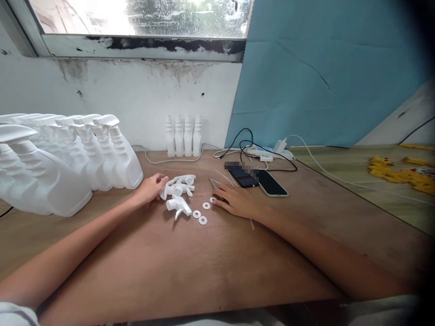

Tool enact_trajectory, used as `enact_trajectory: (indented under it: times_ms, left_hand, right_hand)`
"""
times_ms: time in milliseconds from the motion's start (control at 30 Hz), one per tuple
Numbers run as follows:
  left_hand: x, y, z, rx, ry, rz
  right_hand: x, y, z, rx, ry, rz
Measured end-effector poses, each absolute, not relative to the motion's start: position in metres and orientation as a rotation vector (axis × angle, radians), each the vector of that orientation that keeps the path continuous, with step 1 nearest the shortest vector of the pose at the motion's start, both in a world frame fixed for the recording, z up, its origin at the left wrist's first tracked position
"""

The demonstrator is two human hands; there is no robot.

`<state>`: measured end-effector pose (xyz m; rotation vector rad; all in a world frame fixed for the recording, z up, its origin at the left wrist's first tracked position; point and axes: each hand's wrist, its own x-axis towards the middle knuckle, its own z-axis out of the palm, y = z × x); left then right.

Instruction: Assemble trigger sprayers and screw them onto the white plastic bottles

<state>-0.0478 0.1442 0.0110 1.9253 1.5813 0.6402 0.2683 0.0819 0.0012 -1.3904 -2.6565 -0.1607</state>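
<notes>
Several white trigger spray heads (178, 206) lie in a small cluster at the middle of the table. My left hand (152, 188) rests against the left side of this cluster, its fingers loosely bent and partly hidden, touching the spray heads without a visible grip. To the right, my right hand (236, 200) lies palm down with fingers stretched out. Its fingertips touch a white ring washer and lie close to thin clear tubes (252, 224), partly hidden under the hand. More flat white ring washers (203, 220) lie between the hands.
White plastic bottles (125, 167) stand in rows at the left. Several slim white bottles (188, 140) stand against the wall. Two phones (272, 183), cables and a power strip (283, 154) are at the back right. Yellow pieces (390, 174) lie on the far-right surface.
</notes>
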Motion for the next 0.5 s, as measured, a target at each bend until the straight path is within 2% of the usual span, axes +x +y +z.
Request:
enact_trajectory:
  times_ms: [233, 367, 433, 500]
  left_hand:
    - [-0.039, 0.136, 0.023, 1.900, 1.414, 0.730]
    - [-0.048, 0.108, 0.080, 2.268, 1.506, 0.703]
    - [-0.064, 0.091, 0.118, 2.470, 1.751, 0.682]
    - [-0.094, 0.076, 0.154, 2.479, 2.072, 0.925]
  right_hand:
    - [0.268, 0.080, 0.001, -1.391, -2.647, -0.126]
    - [0.269, 0.081, 0.000, -1.376, -2.640, -0.118]
    - [0.269, 0.082, -0.001, -1.362, -2.638, -0.119]
    - [0.269, 0.083, -0.002, -1.352, -2.634, -0.127]
